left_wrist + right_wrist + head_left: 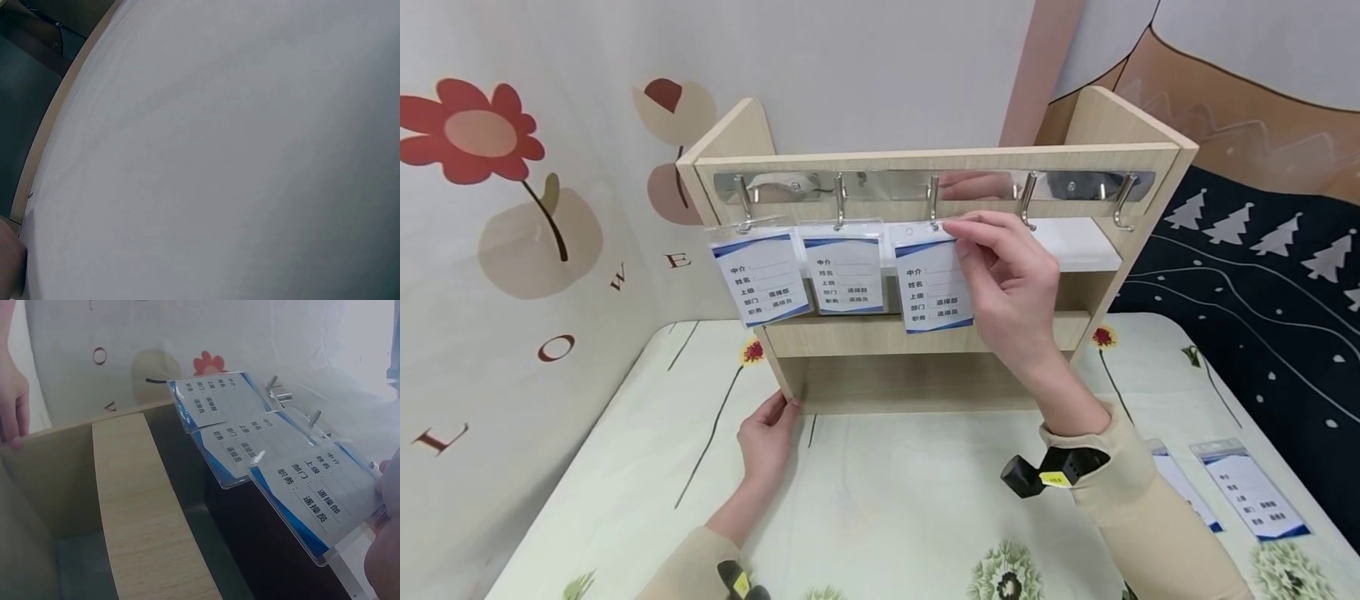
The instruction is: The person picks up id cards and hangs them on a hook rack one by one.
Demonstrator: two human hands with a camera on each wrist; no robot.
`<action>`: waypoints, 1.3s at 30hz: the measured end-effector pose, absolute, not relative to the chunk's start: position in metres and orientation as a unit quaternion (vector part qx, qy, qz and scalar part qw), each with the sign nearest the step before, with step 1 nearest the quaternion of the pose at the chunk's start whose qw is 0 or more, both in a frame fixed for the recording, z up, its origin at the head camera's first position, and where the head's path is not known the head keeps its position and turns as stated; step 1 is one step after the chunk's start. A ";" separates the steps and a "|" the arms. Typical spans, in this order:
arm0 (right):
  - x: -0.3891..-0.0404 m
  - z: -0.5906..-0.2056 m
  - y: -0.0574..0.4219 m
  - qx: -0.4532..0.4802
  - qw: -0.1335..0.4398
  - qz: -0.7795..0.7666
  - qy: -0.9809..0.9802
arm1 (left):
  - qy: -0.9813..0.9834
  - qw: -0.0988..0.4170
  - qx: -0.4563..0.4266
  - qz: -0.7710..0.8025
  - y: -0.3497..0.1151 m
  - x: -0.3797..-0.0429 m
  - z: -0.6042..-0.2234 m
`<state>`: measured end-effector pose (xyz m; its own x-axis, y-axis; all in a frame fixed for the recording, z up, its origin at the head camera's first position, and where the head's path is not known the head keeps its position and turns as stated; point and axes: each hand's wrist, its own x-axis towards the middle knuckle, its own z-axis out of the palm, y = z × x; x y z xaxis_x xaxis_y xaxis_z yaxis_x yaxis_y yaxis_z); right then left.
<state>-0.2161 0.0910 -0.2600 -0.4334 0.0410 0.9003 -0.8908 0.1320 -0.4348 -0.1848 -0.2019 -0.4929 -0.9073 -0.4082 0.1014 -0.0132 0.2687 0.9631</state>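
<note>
My right hand pinches the upper right corner of a clear-sleeved name badge at the middle metal hook. The badge's top edge is at the hook's tip. Two similar badges, one at the far left and one beside it, hang from the first two hooks. All three overlap slightly in the right wrist view, where fingertips touch the nearest badge. My left hand grips the lower left side edge of the wooden shelf. The left wrist view shows only a sliver of that hand.
A metal hook strip runs along the shelf's top board, with two bare hooks on the right. Two more badges, one flat on the tablecloth and one partly behind my right sleeve, lie at the right. A patterned curtain stands behind.
</note>
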 end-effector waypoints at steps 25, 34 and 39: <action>-0.200 -0.252 0.091 0.292 0.339 0.609 -0.655 | -0.777 0.173 0.137 -0.590 -0.200 -0.186 -0.490; -0.195 -0.249 0.092 0.262 0.304 0.619 -0.675 | -0.772 0.172 0.138 -0.596 -0.200 -0.186 -0.491; -0.195 -0.250 0.093 0.257 0.297 0.622 -0.678 | -0.769 0.171 0.139 -0.600 -0.200 -0.186 -0.493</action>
